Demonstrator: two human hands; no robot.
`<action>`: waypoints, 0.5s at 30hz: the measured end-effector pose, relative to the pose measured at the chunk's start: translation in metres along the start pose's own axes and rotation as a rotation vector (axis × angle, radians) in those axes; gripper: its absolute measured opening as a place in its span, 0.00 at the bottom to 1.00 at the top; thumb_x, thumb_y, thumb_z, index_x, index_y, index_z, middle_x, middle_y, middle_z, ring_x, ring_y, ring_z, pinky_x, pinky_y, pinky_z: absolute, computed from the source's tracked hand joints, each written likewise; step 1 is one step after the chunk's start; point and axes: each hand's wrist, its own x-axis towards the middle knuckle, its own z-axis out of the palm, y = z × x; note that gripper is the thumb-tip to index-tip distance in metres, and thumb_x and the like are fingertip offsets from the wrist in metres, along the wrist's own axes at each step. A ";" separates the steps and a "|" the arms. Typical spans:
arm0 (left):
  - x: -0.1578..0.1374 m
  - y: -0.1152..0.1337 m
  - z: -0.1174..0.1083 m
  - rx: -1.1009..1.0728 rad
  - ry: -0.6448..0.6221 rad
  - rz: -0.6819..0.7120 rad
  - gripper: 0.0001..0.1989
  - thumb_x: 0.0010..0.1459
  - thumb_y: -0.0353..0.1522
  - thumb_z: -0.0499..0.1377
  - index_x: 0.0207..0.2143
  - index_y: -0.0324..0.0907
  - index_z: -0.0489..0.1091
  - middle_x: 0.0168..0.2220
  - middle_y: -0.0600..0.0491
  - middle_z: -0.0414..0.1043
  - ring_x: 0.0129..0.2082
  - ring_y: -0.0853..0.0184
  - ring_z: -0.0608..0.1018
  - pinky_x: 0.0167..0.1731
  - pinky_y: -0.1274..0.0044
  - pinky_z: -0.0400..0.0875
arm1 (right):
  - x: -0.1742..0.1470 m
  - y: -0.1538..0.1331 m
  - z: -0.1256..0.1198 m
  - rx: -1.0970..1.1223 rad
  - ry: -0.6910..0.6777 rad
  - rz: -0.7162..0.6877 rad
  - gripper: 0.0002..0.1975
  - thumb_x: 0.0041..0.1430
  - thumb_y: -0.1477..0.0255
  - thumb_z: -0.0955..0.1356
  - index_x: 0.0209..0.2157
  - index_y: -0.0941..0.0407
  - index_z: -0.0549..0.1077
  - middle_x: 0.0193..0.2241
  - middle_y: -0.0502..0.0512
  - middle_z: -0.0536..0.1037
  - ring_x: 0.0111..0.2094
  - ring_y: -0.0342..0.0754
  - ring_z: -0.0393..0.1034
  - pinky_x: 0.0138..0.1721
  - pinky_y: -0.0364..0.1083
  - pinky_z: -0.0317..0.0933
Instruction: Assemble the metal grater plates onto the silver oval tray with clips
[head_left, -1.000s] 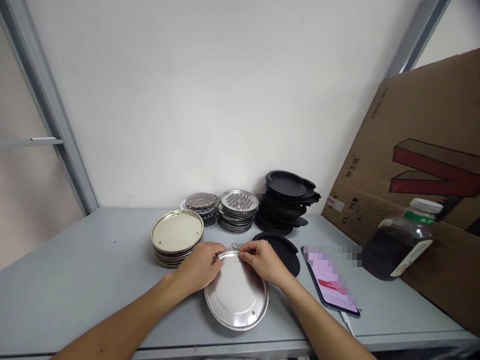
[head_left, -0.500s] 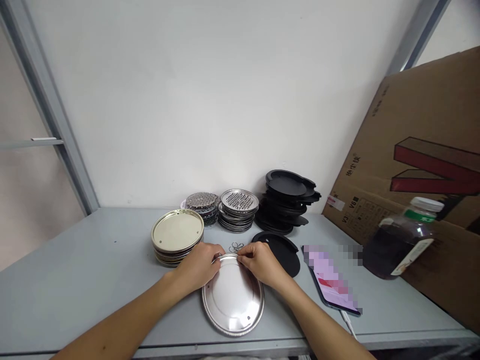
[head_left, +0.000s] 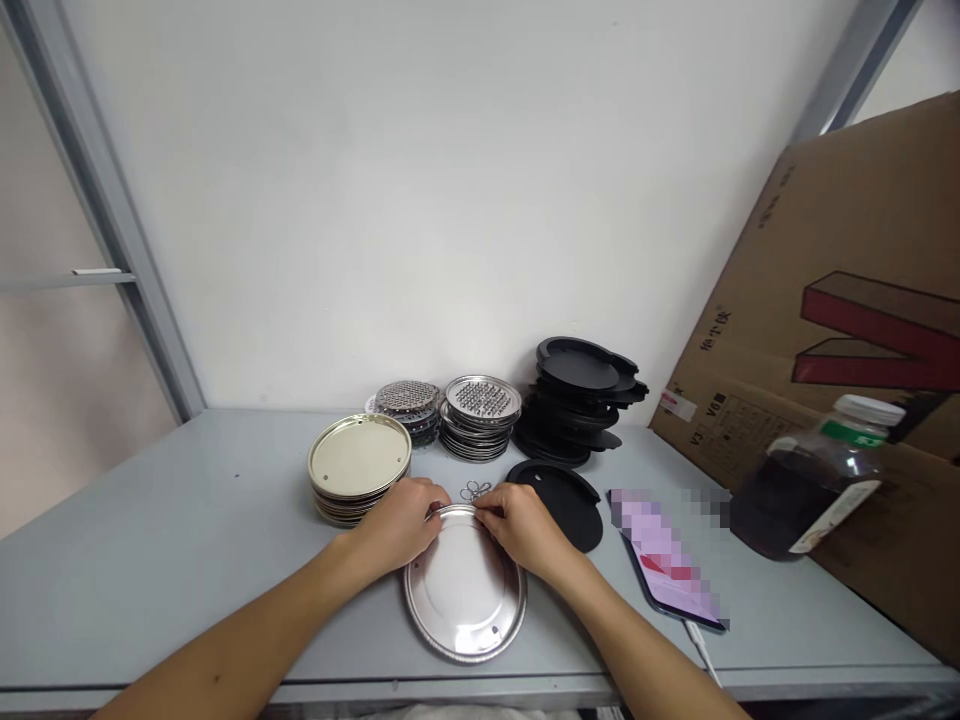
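While the silver plate (head_left: 465, 598) lies flat near the front edge of the bench (head_left: 187, 520), the left hand (head_left: 401, 522) and right hand (head_left: 521, 522) both pinch its far rim. Small wire rings (head_left: 474, 490) lie just beyond, a black disc (head_left: 566, 495) beside the right hand.

Grey table (head_left: 187, 540) bears plate stacks (head_left: 358, 483), phone (head_left: 667, 565), bottle (head_left: 814, 492).

A plain white wall (head_left: 420, 200) backs the grey worktop (head_left: 172, 540). Grey metal frame posts (head_left: 112, 220) rise at both corners. Light is even and soft.
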 end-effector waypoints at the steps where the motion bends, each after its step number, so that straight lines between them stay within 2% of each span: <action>1: 0.000 0.000 0.000 0.001 -0.003 -0.002 0.11 0.54 0.28 0.55 0.35 0.44 0.77 0.32 0.52 0.74 0.32 0.66 0.73 0.33 0.78 0.63 | 0.000 0.001 0.000 -0.005 0.004 -0.009 0.13 0.57 0.78 0.63 0.24 0.56 0.77 0.25 0.53 0.78 0.29 0.45 0.69 0.32 0.41 0.53; 15: -0.001 0.001 -0.002 0.006 -0.016 -0.013 0.11 0.54 0.27 0.55 0.34 0.44 0.77 0.33 0.52 0.75 0.33 0.65 0.74 0.33 0.78 0.63 | 0.001 0.002 0.002 0.037 -0.014 0.032 0.11 0.54 0.79 0.65 0.29 0.54 0.79 0.30 0.53 0.80 0.33 0.47 0.71 0.34 0.41 0.56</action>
